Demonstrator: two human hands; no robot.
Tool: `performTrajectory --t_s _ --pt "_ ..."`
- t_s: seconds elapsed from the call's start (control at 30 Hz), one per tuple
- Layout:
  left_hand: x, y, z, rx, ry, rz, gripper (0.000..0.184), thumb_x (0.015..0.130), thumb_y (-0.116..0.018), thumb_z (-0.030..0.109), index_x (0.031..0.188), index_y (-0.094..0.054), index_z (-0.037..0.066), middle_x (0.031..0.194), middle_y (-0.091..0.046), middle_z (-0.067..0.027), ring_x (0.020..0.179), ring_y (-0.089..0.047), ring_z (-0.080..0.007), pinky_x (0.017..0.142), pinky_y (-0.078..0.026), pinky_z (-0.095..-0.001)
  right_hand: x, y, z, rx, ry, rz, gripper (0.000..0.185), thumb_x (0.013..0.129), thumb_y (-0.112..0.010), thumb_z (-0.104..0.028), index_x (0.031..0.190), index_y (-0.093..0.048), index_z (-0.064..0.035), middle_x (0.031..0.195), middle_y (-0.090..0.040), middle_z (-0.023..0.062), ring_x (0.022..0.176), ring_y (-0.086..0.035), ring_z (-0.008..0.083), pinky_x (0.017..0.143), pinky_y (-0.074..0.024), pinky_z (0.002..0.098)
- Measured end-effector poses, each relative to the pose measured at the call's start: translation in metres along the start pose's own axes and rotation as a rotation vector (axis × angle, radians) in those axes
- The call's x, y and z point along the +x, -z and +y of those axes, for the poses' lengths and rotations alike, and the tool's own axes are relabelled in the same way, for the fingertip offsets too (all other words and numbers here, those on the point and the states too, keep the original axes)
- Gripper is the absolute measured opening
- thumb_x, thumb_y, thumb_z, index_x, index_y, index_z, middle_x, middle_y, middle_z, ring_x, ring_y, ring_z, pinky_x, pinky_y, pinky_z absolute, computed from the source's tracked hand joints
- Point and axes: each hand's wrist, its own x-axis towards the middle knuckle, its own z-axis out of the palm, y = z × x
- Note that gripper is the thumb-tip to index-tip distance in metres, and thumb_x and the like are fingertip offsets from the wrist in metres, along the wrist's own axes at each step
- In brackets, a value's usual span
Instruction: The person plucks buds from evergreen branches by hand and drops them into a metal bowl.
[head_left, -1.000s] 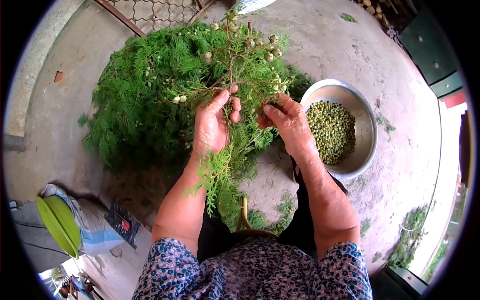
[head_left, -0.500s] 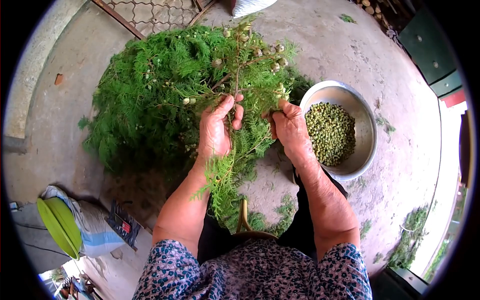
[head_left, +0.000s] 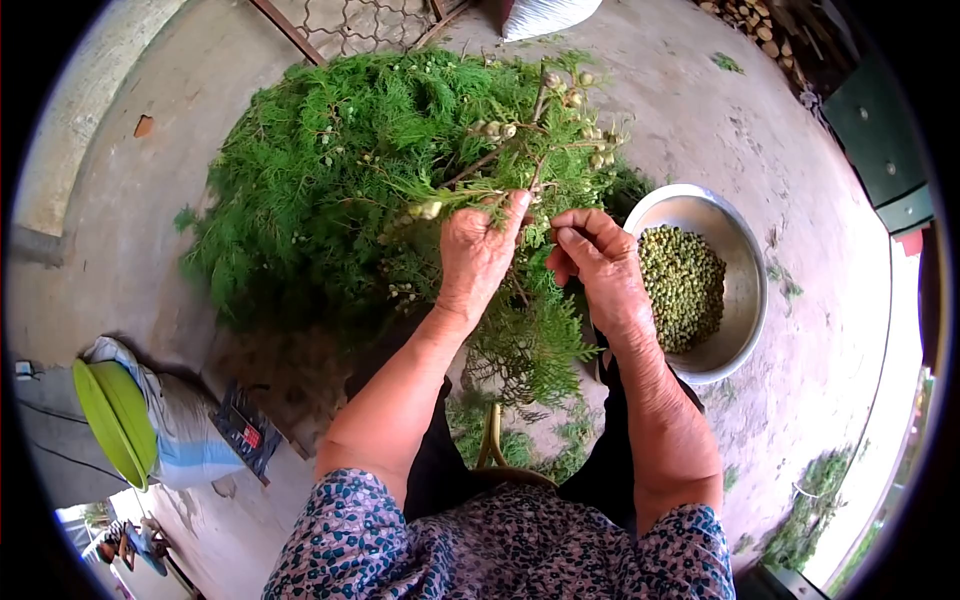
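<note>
My left hand (head_left: 475, 252) is closed around the stem of a leafy conifer branch (head_left: 541, 105), which points up and away from me. Small round green-brown cones (head_left: 495, 130) sit in clusters along its upper twigs. Just right of the stem, my right hand (head_left: 610, 265) is closed in a pinch; whatever lies between its fingertips is too small to make out. To the right of that hand stands a metal bowl (head_left: 748, 290), partly filled with small green cones (head_left: 680, 290). Beyond and left of my hands spreads a large heap of green conifer branches (head_left: 310, 170).
Left of me, a lime-green basin (head_left: 112, 420) leans by a white and blue sack (head_left: 195, 440). A white sack (head_left: 550, 18) and a metal grille (head_left: 365, 22) lie at the far side. Stacked firewood (head_left: 745, 25) and a green cabinet (head_left: 880, 140) stand far right.
The branch and my left hand have shifted right in view, with that hand turned more back-up. My right hand has moved slightly right and down, its fingers still pinched beside the stem.
</note>
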Motion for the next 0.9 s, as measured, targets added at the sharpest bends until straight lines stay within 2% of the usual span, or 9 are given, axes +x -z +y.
performTrajectory --t_s 0.03,0.13,0.23,0.3,0.37,0.4,0.57,0.77,0.9 --pt "-0.003 0.004 0.014 0.294 0.008 -0.038 0.033 0.085 -0.058 0.031 0.071 -0.064 0.001 0.054 -0.056 -0.008 0.046 -0.052 -0.0175 0.048 -0.041 -0.0293 0.0 -0.001 0.001 -0.001 0.001 -0.002 0.014 0.088 -0.048 -0.003 0.099 -0.055 0.0021 0.072 -0.056 0.0043 0.056 -0.053 0.0092 0.051 -0.0429 0.0213" --pt "-0.005 -0.009 0.006 0.242 -0.332 0.195 0.03 0.085 -0.057 0.028 0.074 -0.059 0.001 0.068 -0.061 -0.009 0.06 -0.058 -0.0251 0.055 -0.044 -0.0346 0.0 -0.006 -0.001 -0.065 0.134 0.014 0.021 0.088 -0.047 -0.002 0.107 -0.053 0.0032 0.073 -0.056 0.0037 0.057 -0.053 0.0085 0.048 -0.0423 0.0205" --pt "-0.006 -0.007 -0.009 0.395 -0.155 0.125 0.028 0.086 -0.056 0.027 0.083 -0.058 0.0 0.072 -0.061 -0.0108 0.065 -0.059 -0.0283 0.059 -0.045 -0.0358 0.002 -0.009 0.006 0.029 0.101 0.068 0.021 0.088 -0.046 -0.002 0.107 -0.053 0.0039 0.073 -0.056 0.0043 0.057 -0.054 0.0093 0.049 -0.0438 0.0211" --pt "-0.004 -0.007 -0.009 0.308 -0.177 0.111 0.025 0.087 -0.055 0.025 0.09 -0.057 0.0 0.075 -0.06 -0.0128 0.067 -0.058 -0.0289 0.062 -0.045 -0.0357 0.002 -0.009 0.01 0.012 0.06 0.068 0.021 0.088 -0.046 -0.001 0.107 -0.052 0.0048 0.073 -0.055 0.0051 0.057 -0.055 0.0104 0.048 -0.0455 0.0223" --pt "-0.005 -0.004 0.014 0.039 -0.078 0.0 0.022 0.088 -0.055 0.022 0.091 -0.057 0.001 0.074 -0.06 -0.0117 0.067 -0.057 -0.024 0.064 -0.045 -0.0339 0.001 -0.012 0.013 0.109 -0.077 0.056 0.02 0.088 -0.046 -0.001 0.107 -0.051 0.0052 0.074 -0.055 0.0061 0.058 -0.056 0.0114 0.047 -0.0462 0.0231" --pt "-0.006 -0.006 0.015 -0.071 -0.093 0.033 0.019 0.089 -0.055 0.021 0.095 -0.058 0.002 0.077 -0.061 -0.0077 0.069 -0.055 -0.0178 0.066 -0.044 -0.0305 0.001 -0.012 0.015 0.093 -0.07 0.046 0.019 0.088 -0.046 -0.002 0.105 -0.052 0.0054 0.074 -0.055 0.0066 0.058 -0.056 0.0121 0.047 -0.0466 0.0237" --pt "-0.003 -0.006 0.004 -0.506 -0.055 -0.022 0.018 0.087 -0.057 0.018 0.099 -0.06 0.005 0.081 -0.062 -0.0014 0.072 -0.057 -0.0103 0.069 -0.043 -0.0245 -0.002 -0.014 0.004 0.075 0.001 0.066 0.017 0.088 -0.047 -0.002 0.102 -0.054 0.0044 0.074 -0.056 0.0061 0.057 -0.055 0.0112 0.048 -0.0461 0.0234" --pt "-0.006 -0.003 0.016 -0.366 -0.009 -0.068 0.022 0.087 -0.057 0.024 0.098 -0.06 0.005 0.078 -0.062 -0.0014 0.072 -0.057 -0.0099 0.066 -0.044 -0.0265 0.001 -0.005 -0.002 0.12 0.18 0.135 0.012 0.087 -0.052 -0.004 0.097 -0.054 0.0026 0.07 -0.058 0.0053 0.056 -0.053 0.0094 0.049 -0.0439 0.0226" --pt "-0.007 -0.003 0.009 -0.391 -0.014 -0.041 0.022 0.088 -0.056 0.025 0.095 -0.06 0.005 0.073 -0.06 0.0004 0.065 -0.052 -0.0077 0.058 -0.039 -0.0227 -0.002 -0.007 -0.006 0.039 0.332 0.152 0.011 0.086 -0.054 -0.002 0.097 -0.055 0.0003 0.07 -0.058 0.0044 0.056 -0.053 0.0091 0.05 -0.0446 0.0213"
